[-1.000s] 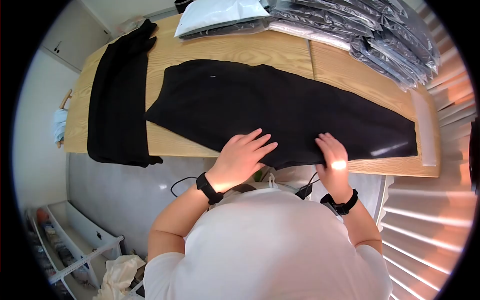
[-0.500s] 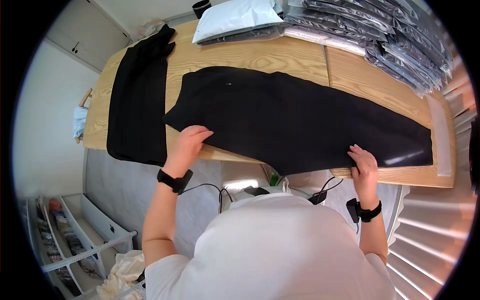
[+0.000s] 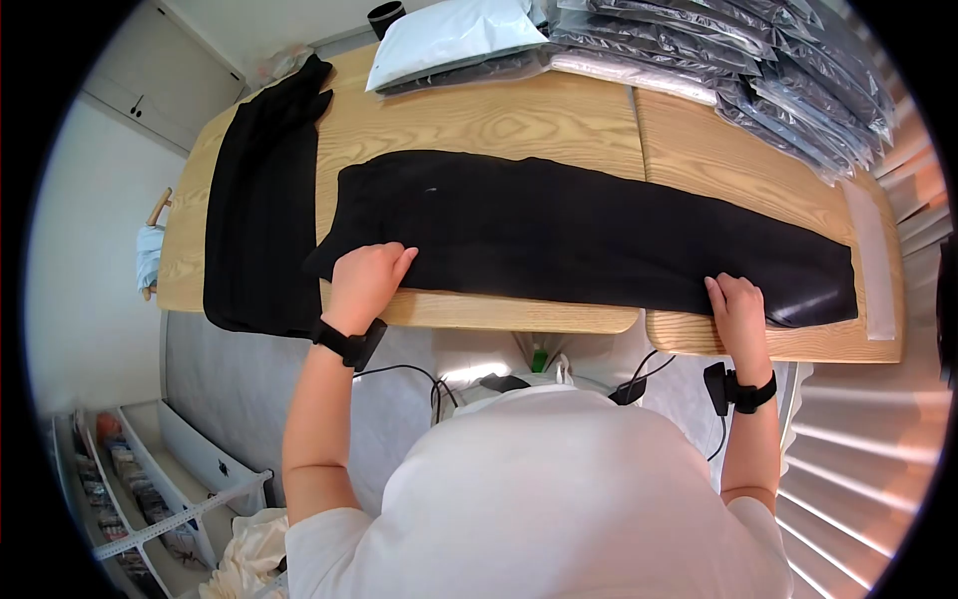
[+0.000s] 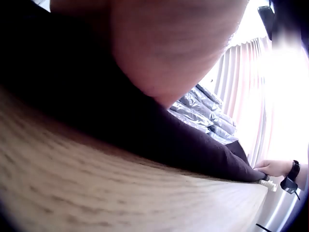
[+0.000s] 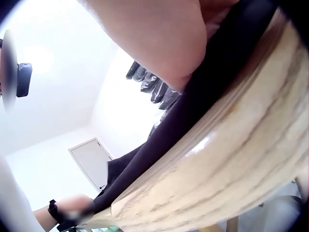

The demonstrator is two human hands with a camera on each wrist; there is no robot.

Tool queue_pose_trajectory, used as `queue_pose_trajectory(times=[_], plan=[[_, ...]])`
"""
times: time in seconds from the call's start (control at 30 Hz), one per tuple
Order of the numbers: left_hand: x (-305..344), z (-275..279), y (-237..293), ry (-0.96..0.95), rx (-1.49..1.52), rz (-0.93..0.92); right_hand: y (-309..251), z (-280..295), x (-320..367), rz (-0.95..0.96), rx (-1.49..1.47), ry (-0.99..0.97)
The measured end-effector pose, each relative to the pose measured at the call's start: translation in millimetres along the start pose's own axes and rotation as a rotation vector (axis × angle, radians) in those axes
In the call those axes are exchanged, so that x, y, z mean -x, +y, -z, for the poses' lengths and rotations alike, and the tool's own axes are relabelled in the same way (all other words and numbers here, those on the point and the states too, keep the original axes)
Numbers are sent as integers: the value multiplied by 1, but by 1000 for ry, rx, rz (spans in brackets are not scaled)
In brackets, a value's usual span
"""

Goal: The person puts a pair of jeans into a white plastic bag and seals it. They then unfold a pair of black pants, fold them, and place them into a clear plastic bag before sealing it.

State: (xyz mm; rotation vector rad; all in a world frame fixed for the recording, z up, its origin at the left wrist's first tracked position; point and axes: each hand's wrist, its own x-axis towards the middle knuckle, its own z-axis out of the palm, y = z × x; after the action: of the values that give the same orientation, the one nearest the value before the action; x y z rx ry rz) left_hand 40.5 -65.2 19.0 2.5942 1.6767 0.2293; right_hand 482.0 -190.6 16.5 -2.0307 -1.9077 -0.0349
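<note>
A pair of black pants (image 3: 559, 225) lies lengthwise across the wooden table, folded into a long strip with a small white mark near the left end. My left hand (image 3: 367, 283) grips its near edge at the wide left end, fingers curled down into the cloth. Towards the narrow right end, my right hand (image 3: 739, 307) pinches the same near edge, thumb to the left. Between the hands the edge runs nearly straight, seen also as a dark fold (image 4: 188, 145) in the left wrist view. The fingertips of both hands are mostly hidden.
Another folded black garment (image 3: 261, 210) lies at the table's left. Bagged clothes (image 3: 679, 50) are piled along the back, beside a white package (image 3: 454, 40). A pale strip (image 3: 871, 260) runs near the right edge. A seam (image 3: 639, 130) divides the tabletop. Cables (image 3: 404, 369) hang below.
My hands have spread apart, the left moving to the wide end and the right towards the narrow end. The pants' near part, which hung past the table edge, is now folded in, making the strip narrower.
</note>
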Motion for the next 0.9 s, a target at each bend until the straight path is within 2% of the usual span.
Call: queue_pose_trajectory(times=[0.17, 0.23, 0.27, 0.33, 0.37, 0.43, 0.47, 0.67, 0.77, 0.83, 0.9], plan=[[-3, 4, -2, -90, -26, 67, -1, -1, -1, 8, 43, -4], [1, 14, -8, -137, 242, 62, 0, -2, -2, 19, 43, -1], [7, 22, -12, -137, 234, 80, 1, -3, -2, 24, 45, 2], [19, 35, -23, -20, 539, 16, 1, -3, -2, 11, 12, -19], [26, 36, -30, -19, 531, 32, 1, -3, -2, 2, 4, -29], [38, 36, -46, 212, 367, -101, 0, -1, -3, -1, -31, -51], [42, 35, -53, 142, 370, -73, 1, 0, -3, -17, -54, -67], [38, 26, -68, 80, 281, -138, 10, 1, -3, -74, -109, -104], [28, 28, -83, 23, 367, -173, 15, 3, -1, -108, -102, -121], [22, 31, -94, 39, 473, -112, 16, 5, -1, -130, -98, -127], [19, 36, -104, 34, 630, 56, 17, 6, 0, -157, -105, -139]])
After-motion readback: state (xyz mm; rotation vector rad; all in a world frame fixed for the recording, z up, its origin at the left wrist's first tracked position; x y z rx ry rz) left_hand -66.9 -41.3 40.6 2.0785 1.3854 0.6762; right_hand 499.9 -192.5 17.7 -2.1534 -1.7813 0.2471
